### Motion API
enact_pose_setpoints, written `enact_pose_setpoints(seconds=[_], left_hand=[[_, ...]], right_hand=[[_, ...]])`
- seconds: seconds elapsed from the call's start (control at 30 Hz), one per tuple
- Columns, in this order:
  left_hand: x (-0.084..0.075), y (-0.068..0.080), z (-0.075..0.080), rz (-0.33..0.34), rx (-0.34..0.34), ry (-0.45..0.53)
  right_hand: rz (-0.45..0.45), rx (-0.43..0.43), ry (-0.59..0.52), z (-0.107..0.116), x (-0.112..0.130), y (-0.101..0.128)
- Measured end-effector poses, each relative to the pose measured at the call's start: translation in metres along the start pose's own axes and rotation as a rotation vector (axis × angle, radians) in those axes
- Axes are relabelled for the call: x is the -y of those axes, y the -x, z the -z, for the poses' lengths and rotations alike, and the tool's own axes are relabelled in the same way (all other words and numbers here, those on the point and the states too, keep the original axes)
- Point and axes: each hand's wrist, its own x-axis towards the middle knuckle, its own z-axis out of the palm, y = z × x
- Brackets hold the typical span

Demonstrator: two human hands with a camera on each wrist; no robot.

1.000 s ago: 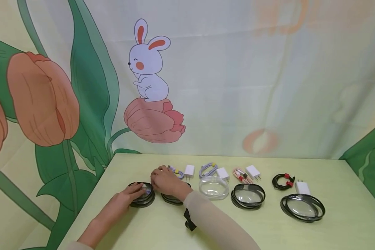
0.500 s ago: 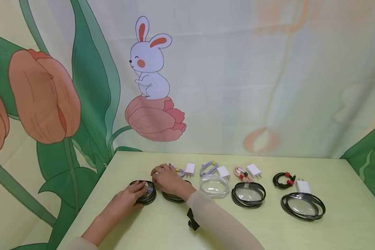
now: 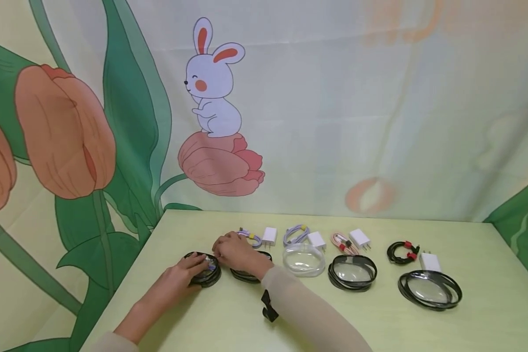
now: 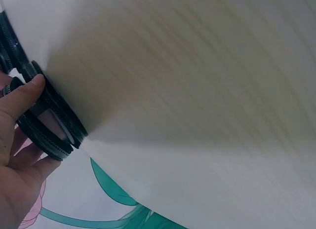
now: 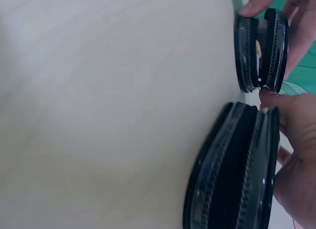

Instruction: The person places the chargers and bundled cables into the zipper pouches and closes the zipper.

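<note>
A round black zip case (image 3: 212, 277) with a clear top lies at the left of the table, something purple showing through it. My left hand (image 3: 180, 275) grips it, thumb and fingers spread across its sides, as the left wrist view also shows. At the case's right edge, my right hand (image 3: 237, 254) has its fingers curled. In the right wrist view its thumb is right at the end of the case's zip; any zip pull is hidden. The held case (image 5: 278, 46) gapes there between two rows of teeth, with something white and yellow inside. Under my right forearm lies a second black case (image 3: 246, 277).
Rightward stand a clear case (image 3: 303, 274), a black case (image 3: 352, 285) and another black case (image 3: 431, 305). Behind lie white chargers (image 3: 270, 235), purple cables (image 3: 296, 235), a pink cable (image 3: 344, 243) and a black cable (image 3: 398, 253). A printed curtain (image 3: 299, 122) hangs behind the table.
My left hand has shifted slightly and taken a firmer hold around the case's near side. My right hand stays at its right edge. The head view has tilted a little.
</note>
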Motion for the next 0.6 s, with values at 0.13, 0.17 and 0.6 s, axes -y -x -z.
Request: enact_pose_setpoints(seconds=[0.13, 0.17, 0.6], left_hand=[[-0.002, -0.002, 0.001, 0.073, 0.043, -0.019], [-0.003, -0.003, 0.000, 0.088, 0.052, -0.024], [-0.012, -0.012, -0.001, 0.095, 0.093, -0.138]], right_hand=[[0.057, 0.027, -0.008, 0.004, -0.005, 0.004], [0.070, 0.033, -0.015, 0.006, -0.006, 0.006], [-0.051, 0.006, -0.047, 0.010, -0.004, 0.020]])
